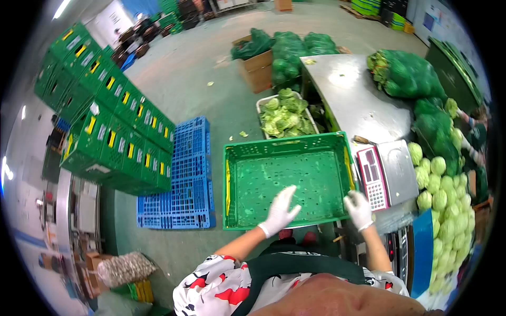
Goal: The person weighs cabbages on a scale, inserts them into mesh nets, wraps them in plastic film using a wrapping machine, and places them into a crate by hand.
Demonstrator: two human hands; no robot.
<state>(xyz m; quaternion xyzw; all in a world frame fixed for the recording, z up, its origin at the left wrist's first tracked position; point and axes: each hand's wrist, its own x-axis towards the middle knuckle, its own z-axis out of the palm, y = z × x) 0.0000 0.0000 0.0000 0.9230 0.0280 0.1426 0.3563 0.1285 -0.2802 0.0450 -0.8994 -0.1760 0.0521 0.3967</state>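
A green plastic crate (287,138) with yellow side handles lies in front of me, and its perforated floor carries only small dark specks. My left hand (280,211), in a white glove, is over the crate's near side with thumb and fingers spread and nothing in it. At the crate's near right corner, my gloved right hand (359,210) has its fingers curled at the rim by the yellow handle. Right of that hand sits a weighing scale (399,173) with a red-edged keypad panel (372,179). A knife-like tool with a wooden handle (362,140) lies behind the panel.
Stacked green crates (113,131) stand left beside blue pallets (191,174). Beyond my crate, a white bin holds leafy trimmings (287,116). Cabbages (448,210) pile up right, near green net sacks (408,73) on the steel table (342,79). Another person's arm (472,145) reaches in there.
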